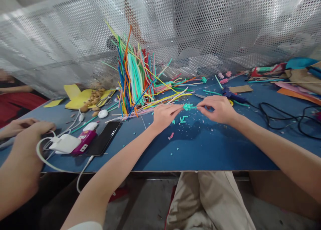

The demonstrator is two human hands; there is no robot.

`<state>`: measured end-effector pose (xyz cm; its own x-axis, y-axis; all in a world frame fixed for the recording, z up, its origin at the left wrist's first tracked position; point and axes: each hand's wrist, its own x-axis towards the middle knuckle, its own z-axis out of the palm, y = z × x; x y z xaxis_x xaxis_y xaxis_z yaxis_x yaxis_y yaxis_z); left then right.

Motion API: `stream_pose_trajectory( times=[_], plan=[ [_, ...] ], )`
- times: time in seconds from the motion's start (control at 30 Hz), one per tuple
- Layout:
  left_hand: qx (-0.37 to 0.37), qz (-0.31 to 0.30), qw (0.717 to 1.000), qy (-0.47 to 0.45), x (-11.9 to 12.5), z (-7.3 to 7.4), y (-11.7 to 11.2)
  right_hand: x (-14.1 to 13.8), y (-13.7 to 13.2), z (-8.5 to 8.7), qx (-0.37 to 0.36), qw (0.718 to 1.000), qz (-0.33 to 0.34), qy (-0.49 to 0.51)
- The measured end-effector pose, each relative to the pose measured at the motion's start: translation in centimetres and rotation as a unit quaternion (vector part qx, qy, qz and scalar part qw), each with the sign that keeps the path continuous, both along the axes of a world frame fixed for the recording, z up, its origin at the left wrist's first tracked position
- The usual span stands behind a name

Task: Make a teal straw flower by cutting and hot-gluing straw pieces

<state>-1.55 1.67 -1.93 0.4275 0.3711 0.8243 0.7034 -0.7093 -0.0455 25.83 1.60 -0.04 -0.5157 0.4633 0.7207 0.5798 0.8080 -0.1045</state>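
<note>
My left hand [164, 115] and my right hand [218, 109] meet over the blue table [200, 149], both pinched on a small teal straw piece [188, 106] with a frayed, flower-like end. The left fingers grip its left end, the right fingers its right end. Short teal straw cuttings [183, 119] lie on the table just below it. A tall sheaf of coloured straws [135, 79] leans against the mesh wall behind my left hand.
A blue glue gun [232, 95] with a black cord [283, 118] lies right of my hands. A black phone [104, 142], white charger [65, 143] and pink device [84, 141] sit at left, beside another person's hands [27, 128]. Yellow foam and nuts [91, 100] lie behind.
</note>
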Motion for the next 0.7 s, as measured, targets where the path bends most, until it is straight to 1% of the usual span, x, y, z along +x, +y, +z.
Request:
stream_pose_trajectory(
  times=[0.13, 0.23, 0.37, 0.47, 0.6, 0.7],
  plan=[
    [-0.005, -0.012, 1.000, -0.023, 0.18, -0.31, 0.24, -0.10, 0.17, -0.25, -0.003, 1.000, -0.018, -0.003],
    [-0.007, -0.024, 0.999, -0.024, 0.27, -0.44, 0.26, 0.00, 0.29, -0.33, -0.008, 0.999, -0.031, -0.007],
    [-0.017, -0.028, 0.999, -0.011, 0.18, -0.48, 0.32, -0.05, 0.23, -0.46, -0.014, 0.997, -0.073, -0.028],
    [-0.021, -0.026, 0.999, -0.009, 0.11, -0.39, 0.37, -0.27, 0.16, -0.66, -0.004, 0.994, -0.098, -0.040],
    [-0.005, -0.021, 1.000, -0.003, 0.11, -0.06, 0.33, -0.44, 0.24, -0.90, 0.005, 0.993, -0.106, -0.055],
    [-0.002, -0.015, 1.000, 0.011, 0.11, 0.07, 0.34, -0.30, 0.30, -0.86, -0.004, 0.994, -0.096, -0.056]
  ],
)
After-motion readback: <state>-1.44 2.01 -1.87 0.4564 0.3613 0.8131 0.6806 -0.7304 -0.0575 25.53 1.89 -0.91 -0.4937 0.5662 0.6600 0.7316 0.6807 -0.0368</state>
